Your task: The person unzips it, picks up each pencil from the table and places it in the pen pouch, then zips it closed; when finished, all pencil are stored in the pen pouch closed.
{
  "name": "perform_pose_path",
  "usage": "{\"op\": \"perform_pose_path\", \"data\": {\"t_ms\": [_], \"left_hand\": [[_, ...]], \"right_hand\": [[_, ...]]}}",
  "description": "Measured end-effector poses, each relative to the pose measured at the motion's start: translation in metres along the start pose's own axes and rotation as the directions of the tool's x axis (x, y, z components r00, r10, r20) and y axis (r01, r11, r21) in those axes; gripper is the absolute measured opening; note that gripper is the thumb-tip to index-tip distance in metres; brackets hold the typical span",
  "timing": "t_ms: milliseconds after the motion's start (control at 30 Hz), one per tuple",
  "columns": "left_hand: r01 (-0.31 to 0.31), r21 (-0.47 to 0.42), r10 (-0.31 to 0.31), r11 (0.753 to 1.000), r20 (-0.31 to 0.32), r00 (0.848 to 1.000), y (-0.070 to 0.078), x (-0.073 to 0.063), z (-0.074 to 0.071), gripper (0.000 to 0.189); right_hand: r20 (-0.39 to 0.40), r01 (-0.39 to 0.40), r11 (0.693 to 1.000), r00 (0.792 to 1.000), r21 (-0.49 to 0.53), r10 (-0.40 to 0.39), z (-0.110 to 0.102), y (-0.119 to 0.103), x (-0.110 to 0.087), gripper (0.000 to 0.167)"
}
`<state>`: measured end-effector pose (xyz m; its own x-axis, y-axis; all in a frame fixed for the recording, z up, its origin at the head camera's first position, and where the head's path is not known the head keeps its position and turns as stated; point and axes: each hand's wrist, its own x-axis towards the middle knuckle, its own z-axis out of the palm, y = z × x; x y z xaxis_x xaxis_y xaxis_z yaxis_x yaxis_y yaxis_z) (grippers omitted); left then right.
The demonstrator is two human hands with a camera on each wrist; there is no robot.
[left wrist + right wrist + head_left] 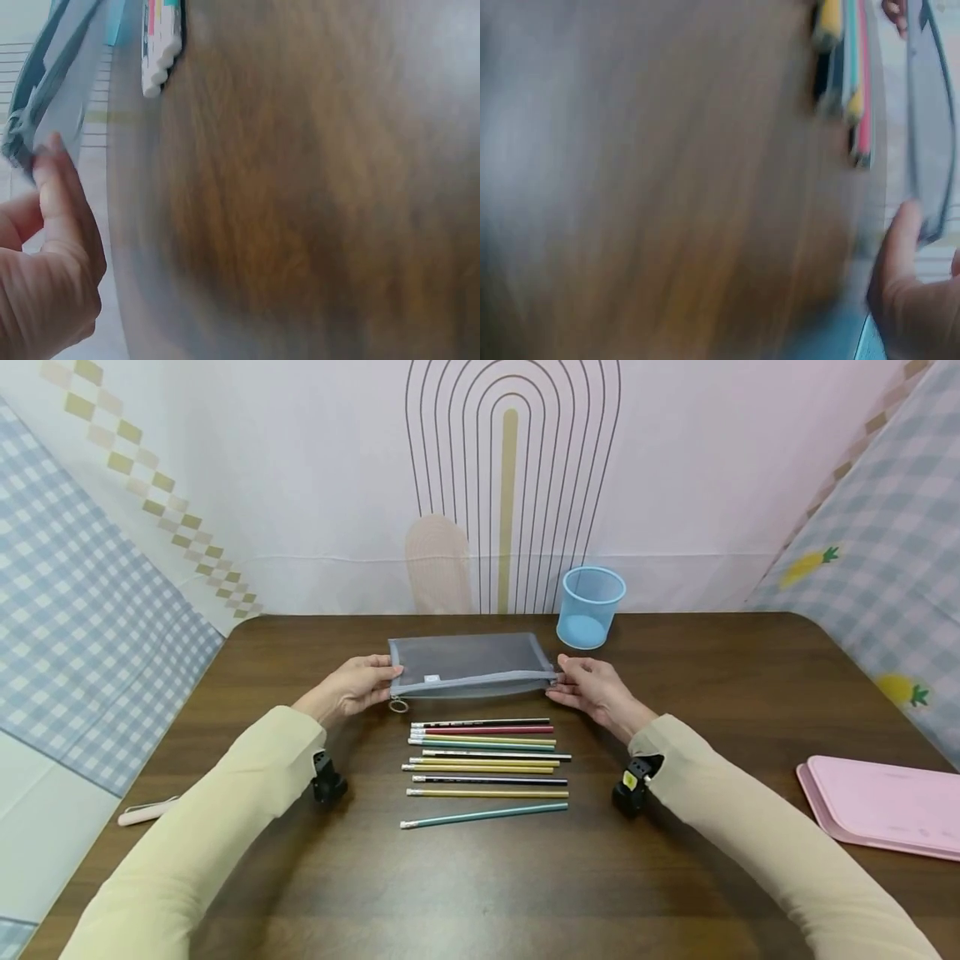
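Both hands hold a grey mesh zipper pouch (472, 656) by its two ends, its zipper edge facing the person and gaping slightly. The left hand (358, 685) pinches the left end, close to a ring-shaped zipper pull (398, 705). At the opposite end the right hand (596, 689) grips the corner between thumb and fingers. In front of the pouch, several pencils (487, 769) lie side by side on the table, white eraser ends to the left; they are yellow, teal, black, red and white. The nearest one, a teal pencil (483, 816), lies slightly askew.
A light blue mesh pencil cup (590, 610) stands at the back of the brown table (480, 893), behind the right hand. A pink flat case (885, 806) lies at the right edge. By the left forearm is a pale stick-like object with a strap (146, 812).
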<state>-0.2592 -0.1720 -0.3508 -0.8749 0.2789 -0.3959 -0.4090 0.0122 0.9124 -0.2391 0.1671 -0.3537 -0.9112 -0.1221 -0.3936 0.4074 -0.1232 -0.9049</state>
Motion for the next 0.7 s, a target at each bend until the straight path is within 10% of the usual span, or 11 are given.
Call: {"op": "perform_pose_path", "data": {"t_ms": [300,700], "left_hand": [[0.054,-0.372,-0.058,0.927,0.000,0.998,0.000,-0.009,0.007,0.010],[0.041,-0.442,-0.063,0.896,-0.035,0.997,-0.003,-0.012,0.025,0.012]], "right_hand": [[-0.041,-0.053,0.993,0.998,0.102,0.058,0.037,0.003,-0.018,0.039],[0.109,-0.154,0.971,0.985,0.185,0.135,0.085,0.018,-0.018,0.039]]}}
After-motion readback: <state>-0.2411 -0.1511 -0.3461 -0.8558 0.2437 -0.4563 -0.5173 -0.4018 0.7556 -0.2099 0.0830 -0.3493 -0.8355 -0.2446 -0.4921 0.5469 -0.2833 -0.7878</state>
